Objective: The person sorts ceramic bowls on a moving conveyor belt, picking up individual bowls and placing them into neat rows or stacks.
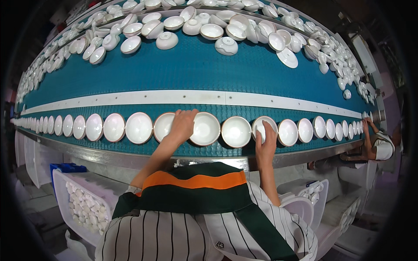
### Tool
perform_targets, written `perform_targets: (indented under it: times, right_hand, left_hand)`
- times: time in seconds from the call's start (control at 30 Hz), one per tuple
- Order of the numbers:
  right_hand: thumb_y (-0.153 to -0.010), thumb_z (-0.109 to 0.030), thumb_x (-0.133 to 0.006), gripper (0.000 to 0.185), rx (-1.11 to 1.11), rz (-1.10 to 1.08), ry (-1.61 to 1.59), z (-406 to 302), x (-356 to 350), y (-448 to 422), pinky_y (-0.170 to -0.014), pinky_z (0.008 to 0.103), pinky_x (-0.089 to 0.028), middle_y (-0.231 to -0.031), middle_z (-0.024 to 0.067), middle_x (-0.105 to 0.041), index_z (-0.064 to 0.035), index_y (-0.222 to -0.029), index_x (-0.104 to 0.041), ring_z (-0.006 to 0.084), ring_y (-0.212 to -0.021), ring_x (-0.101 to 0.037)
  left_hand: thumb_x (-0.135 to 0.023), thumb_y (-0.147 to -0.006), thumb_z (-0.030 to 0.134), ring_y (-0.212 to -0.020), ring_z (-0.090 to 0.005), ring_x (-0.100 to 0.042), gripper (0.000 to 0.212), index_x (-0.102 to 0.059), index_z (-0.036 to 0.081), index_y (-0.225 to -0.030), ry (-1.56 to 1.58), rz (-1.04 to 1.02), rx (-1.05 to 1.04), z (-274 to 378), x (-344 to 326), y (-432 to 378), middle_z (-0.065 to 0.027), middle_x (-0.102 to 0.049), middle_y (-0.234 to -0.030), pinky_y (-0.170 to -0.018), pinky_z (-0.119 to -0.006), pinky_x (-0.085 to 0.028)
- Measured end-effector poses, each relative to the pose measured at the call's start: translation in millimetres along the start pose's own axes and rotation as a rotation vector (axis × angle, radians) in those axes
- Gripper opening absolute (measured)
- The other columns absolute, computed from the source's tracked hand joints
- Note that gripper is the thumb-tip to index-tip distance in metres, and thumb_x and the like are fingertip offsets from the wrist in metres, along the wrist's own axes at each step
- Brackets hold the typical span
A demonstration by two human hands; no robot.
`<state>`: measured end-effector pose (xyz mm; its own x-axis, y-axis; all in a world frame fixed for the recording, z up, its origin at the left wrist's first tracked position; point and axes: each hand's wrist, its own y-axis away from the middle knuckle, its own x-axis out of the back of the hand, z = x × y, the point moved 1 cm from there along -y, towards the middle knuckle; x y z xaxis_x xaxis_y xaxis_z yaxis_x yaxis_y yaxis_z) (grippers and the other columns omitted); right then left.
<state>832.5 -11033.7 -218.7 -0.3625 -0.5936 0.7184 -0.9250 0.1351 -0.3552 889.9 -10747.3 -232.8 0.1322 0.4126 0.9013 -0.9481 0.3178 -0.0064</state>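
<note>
White bowls with brown rims stand upright in one long row on the near lane of a teal conveyor belt (241, 151). My left hand (183, 125) lies over the meeting edges of a partly covered bowl (161, 126) and the bowl (205, 129) to its right. Its fingers are bent, with the thumb and fingertips hidden. My right hand (266, 143) reaches over the front of another bowl (259, 123), thumb and fingers apart across its inside. Whether they press on the bowl is unclear. One white bowl (236, 132) sits between my hands, untouched.
A white divider rail (202, 97) separates the lanes. Jumbled bowls (211, 31) and a tilted plate (287, 58) lie beyond it. A metal edge (225, 161) runs before me. Bins flank me, the left bin (62, 186) holding white pieces. A co-worker (382, 145) works far right.
</note>
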Motion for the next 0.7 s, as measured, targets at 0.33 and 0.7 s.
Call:
perform_targets:
  times: [0.33,0.7]
  right_hand:
    - [-0.08,-0.007,-0.062,0.04,-0.089,-0.049,0.183,45,26,-1,-0.093,0.043,-0.042,-0.125,0.0211,-0.05,-0.0013,-0.119,-0.054,0.0374,-0.111,-0.05]
    - [-0.084,-0.01,-0.059,0.039,-0.194,0.087,0.254,113,75,-5,-0.099,0.044,-0.034,-0.122,0.0193,-0.052,-0.003,-0.123,-0.052,0.0345,-0.117,-0.045]
  left_hand:
    - [-0.065,-0.079,0.018,-0.085,-0.0348,-0.053,0.032,-0.056,0.0,-0.104,-0.036,0.046,-0.236,73,-32,-25,-0.0184,-0.059,-0.081,-0.081,-0.045,-0.04]
    - [-0.064,-0.079,0.017,-0.091,-0.0342,-0.055,0.039,-0.054,-0.001,-0.112,0.053,0.173,-0.146,116,-42,-48,-0.0187,-0.061,-0.095,-0.085,-0.044,-0.039]
